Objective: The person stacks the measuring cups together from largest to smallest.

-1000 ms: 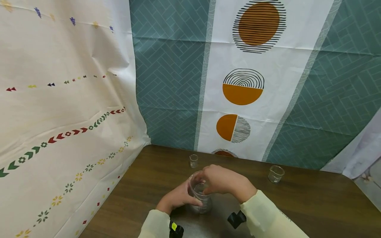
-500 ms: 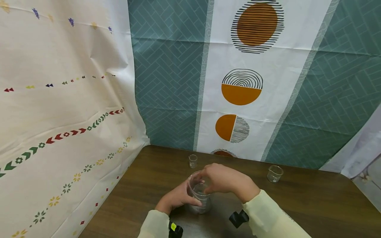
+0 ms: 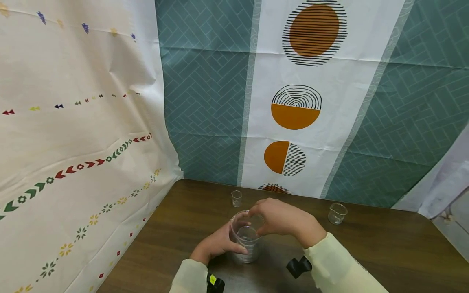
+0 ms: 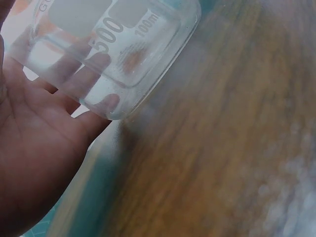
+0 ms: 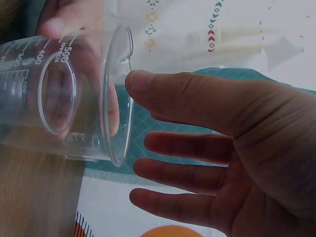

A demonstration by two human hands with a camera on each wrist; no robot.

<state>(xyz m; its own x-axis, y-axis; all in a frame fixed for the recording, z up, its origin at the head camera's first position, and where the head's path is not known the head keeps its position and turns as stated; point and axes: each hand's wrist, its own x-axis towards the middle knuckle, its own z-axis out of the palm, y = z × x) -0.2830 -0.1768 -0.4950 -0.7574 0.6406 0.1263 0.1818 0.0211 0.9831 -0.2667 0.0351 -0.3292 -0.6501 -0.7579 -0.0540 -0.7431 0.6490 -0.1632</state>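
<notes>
My left hand (image 3: 216, 245) grips a large clear glass beaker (image 3: 253, 254) standing on the table, its thumb on the near side. In the left wrist view the fingers lie against the glass, with a printed 500 and a 100 ml mark showing. A smaller beaker (image 3: 245, 232) sits inside the large one; its rim shows through the wall in the right wrist view. My right hand (image 5: 266, 143) is at the large beaker's mouth, fingers spread and holding nothing. Its thumb is close to the rim; whether it touches cannot be told.
A tiny beaker (image 3: 236, 199) stands behind the large one on the brown wooden table (image 3: 176, 228). Farther right stands another small beaker (image 3: 337, 214). Patterned cloths hang at the back (image 3: 205, 122) and along the left side (image 3: 73, 134).
My right hand has drawn a little up and to the right, away from the smaller beaker, which stays inside the large one. My left hand keeps its grip.
</notes>
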